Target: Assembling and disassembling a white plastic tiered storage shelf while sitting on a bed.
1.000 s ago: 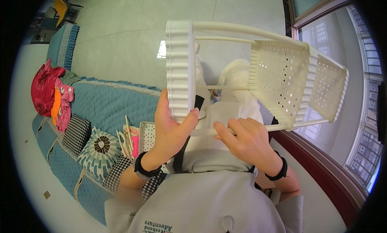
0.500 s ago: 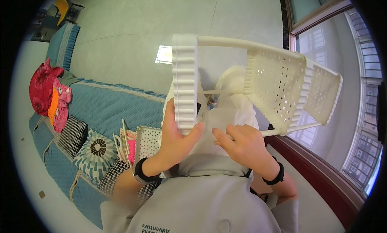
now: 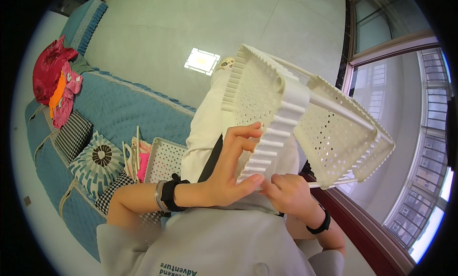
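Rack [image 3: 305,114]: two perforated white trays joined by rods, held tilted over the lap | left hand [image 3: 234,171] grips near tray's ribbed edge | right hand [image 3: 288,195] pinches lower corner | third tray [image 3: 164,156], loose rods on sofa [image 3: 129,109]: assembly seemingly partway.

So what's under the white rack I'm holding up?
Under the white rack, both hands show: the left hand has a grip on its ribbed edge, the right hand sits at the lower corner. Beneath them is a pale lap. The rack covers whatever lies below its shelves.
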Available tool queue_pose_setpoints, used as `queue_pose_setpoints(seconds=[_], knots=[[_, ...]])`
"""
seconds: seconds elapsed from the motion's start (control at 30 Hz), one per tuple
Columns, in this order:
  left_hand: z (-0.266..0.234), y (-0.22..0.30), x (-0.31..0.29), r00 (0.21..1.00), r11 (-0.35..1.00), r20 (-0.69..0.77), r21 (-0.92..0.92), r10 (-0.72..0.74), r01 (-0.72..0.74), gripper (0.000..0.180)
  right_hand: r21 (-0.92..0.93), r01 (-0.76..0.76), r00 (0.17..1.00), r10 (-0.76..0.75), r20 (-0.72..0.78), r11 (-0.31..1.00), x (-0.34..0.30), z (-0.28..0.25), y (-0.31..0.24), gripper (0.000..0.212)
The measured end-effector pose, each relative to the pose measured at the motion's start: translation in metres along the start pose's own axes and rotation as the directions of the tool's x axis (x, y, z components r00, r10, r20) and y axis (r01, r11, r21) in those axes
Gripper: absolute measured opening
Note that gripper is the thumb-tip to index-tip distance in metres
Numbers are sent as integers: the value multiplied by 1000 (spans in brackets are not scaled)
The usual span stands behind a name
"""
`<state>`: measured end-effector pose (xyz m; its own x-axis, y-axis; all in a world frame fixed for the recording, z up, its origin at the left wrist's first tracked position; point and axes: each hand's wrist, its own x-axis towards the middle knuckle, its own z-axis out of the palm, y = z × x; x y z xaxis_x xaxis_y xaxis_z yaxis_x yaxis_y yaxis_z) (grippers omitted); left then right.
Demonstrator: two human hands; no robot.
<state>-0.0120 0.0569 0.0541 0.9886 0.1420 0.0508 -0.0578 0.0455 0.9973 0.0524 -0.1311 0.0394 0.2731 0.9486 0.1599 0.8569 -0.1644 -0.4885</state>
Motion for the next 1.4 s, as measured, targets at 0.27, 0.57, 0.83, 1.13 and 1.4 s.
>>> queue_pose_setpoints(seconds=[0.27, 0.57, 0.83, 1.13, 1.4], knots=[[5, -6, -9, 991, 997, -133, -69, -33, 24, 28, -36, 21, 1000, -22, -6, 999, 6, 3, 2, 31], [-13, 2, 7, 984, 987, -109, 97, 141, -131, 38, 52, -18, 999, 17, 30, 998, 15, -7, 2, 33], [-54, 27, 63, 905, 887, -199, 358, 376, -290, 33, 63, -27, 990, 18, 140, 998, 19, 19, -2, 33], [-43, 6, 51, 968, 820, 78, 519, 237, -242, 16, -77, 81, 989, -71, 127, 994, 21, 0, 9, 34], [-31, 1, 54, 965, 754, -1, 624, 263, -204, 21, -93, -195, 913, 146, -381, 976, 72, -41, 49, 26]])
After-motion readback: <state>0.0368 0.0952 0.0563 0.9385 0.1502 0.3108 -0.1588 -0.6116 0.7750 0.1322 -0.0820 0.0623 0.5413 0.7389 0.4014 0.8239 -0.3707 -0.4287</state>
